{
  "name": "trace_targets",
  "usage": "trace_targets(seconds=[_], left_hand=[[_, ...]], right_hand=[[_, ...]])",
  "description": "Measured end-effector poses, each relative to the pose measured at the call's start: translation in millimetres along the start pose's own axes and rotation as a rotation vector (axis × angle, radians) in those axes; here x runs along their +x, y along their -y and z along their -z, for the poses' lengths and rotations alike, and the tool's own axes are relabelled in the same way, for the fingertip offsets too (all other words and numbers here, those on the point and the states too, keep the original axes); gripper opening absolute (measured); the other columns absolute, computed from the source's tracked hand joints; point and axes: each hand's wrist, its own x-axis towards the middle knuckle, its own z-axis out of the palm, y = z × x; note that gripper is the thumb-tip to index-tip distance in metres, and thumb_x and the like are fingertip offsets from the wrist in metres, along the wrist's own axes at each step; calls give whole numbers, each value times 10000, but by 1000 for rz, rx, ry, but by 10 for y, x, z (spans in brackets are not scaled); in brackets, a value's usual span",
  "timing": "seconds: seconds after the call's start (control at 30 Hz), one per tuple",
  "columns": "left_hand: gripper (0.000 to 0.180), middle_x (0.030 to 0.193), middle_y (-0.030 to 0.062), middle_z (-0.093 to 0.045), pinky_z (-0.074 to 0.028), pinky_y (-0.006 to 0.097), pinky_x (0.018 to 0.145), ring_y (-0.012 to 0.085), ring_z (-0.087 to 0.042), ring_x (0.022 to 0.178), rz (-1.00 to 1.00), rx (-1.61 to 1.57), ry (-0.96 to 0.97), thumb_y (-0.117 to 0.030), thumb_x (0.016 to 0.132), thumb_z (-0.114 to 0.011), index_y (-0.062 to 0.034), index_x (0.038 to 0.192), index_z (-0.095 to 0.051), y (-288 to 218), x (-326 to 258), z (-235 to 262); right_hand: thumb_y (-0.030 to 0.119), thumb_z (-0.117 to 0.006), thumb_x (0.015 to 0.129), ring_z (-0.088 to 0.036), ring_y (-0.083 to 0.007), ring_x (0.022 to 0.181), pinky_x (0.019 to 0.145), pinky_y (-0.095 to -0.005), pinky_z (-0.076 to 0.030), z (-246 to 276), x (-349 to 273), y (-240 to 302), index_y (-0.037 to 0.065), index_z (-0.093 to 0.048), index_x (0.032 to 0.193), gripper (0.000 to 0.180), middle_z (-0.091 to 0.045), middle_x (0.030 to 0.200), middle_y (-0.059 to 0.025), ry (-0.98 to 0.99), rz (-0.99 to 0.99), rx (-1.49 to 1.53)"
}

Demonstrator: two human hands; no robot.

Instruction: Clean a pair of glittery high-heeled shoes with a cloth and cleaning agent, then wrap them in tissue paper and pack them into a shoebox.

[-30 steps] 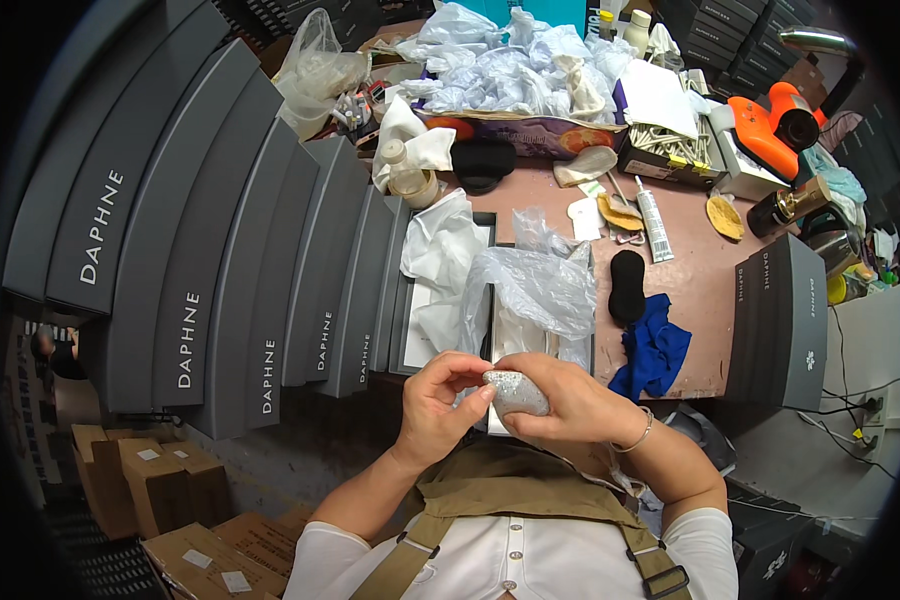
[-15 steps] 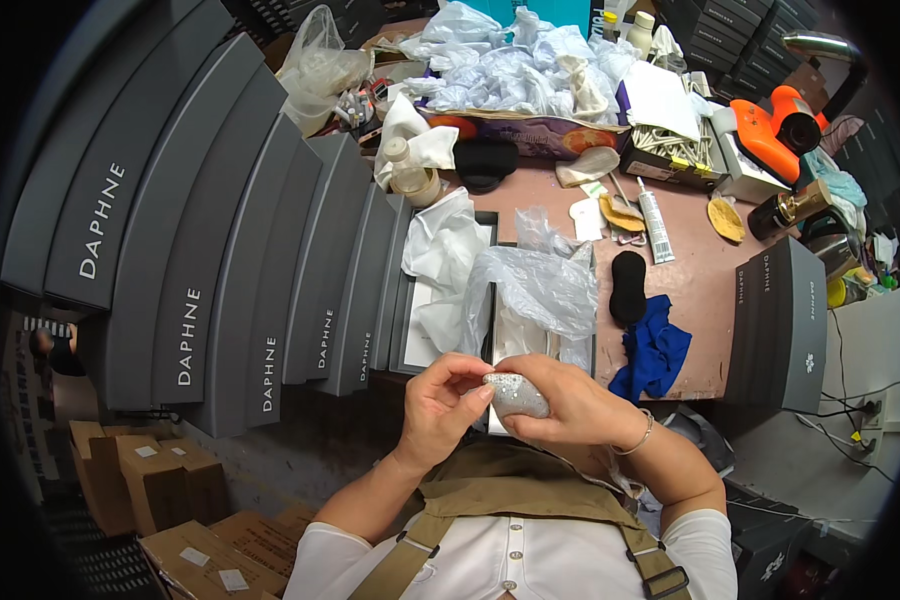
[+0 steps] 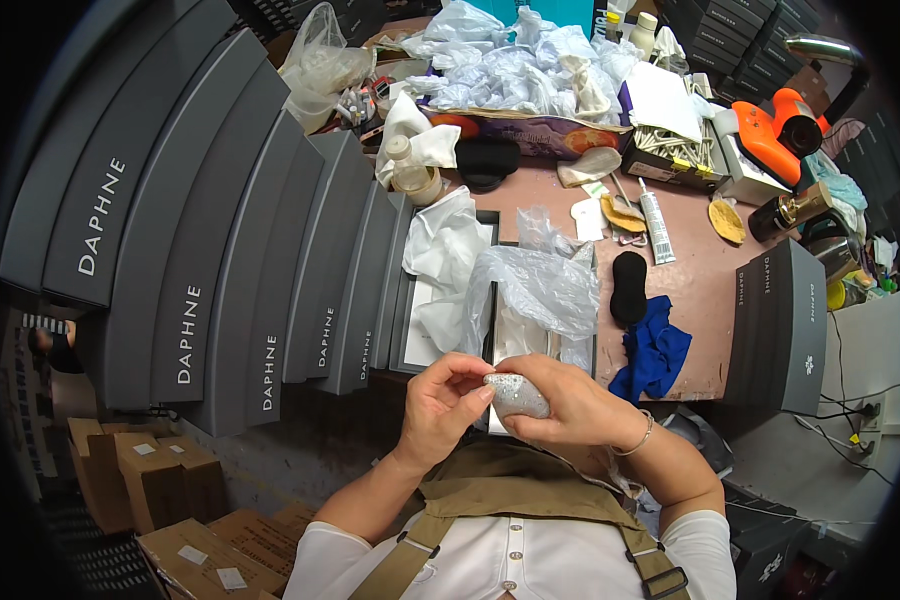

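Note:
In front of my chest I hold a silver shoe (image 3: 519,398) with a rounded, glittery end. My right hand (image 3: 575,405) is wrapped over it from the right, thumb below and fingers above. At its left end my left hand (image 3: 443,405) closes in, thumb and fingertips at the sparkling edge. Whether something small is also pinched there I cannot make out. Just beyond my hands stands an open shoe box (image 3: 596,350) with crumpled clear plastic (image 3: 535,285) over it. White tissue paper (image 3: 445,250) lies in another open box to its left.
Tall stacks of dark grey shoe boxes (image 3: 210,240) rise on the left; more boxes (image 3: 780,325) stand at right. A blue cloth (image 3: 655,350), a black pad (image 3: 628,287) and a white tube (image 3: 657,225) lie on the table (image 3: 705,300). Behind them is a carton of crumpled paper (image 3: 530,135).

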Motion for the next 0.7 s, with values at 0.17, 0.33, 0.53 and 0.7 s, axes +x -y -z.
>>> trace_targets(seconds=[0.17,0.33,0.53,0.7], left_hand=[[195,983,64,-606,-453,273,873,118,-573,944,35,-32,2,-21,856,-611,12,1044,-568,-1,9,22],[205,982,64,-602,-440,279,885,119,-559,949,47,-22,-7,-36,841,-616,12,1034,-566,-11,8,14],[211,977,63,-593,-436,274,875,121,-554,937,74,-52,-8,-51,830,-617,11,1025,-564,-24,10,14],[217,976,62,-592,-432,273,874,120,-551,937,69,-52,-5,-57,828,-616,11,1028,-565,-24,5,9]], right_hand=[[213,-665,764,-576,-389,985,857,-420,-473,0,9,23,13,-480,1231,540,-570,1062,-224,3,-9,-20],[214,-664,768,-580,-389,971,849,-421,-475,-2,4,24,15,-484,1227,532,-572,1053,-222,-1,-3,-20],[214,-663,770,-583,-389,966,842,-418,-477,-8,9,22,18,-487,1225,527,-573,1049,-222,-4,1,-17],[214,-664,770,-584,-389,962,840,-417,-478,-16,9,12,19,-488,1224,525,-574,1043,-223,-12,9,-16]])
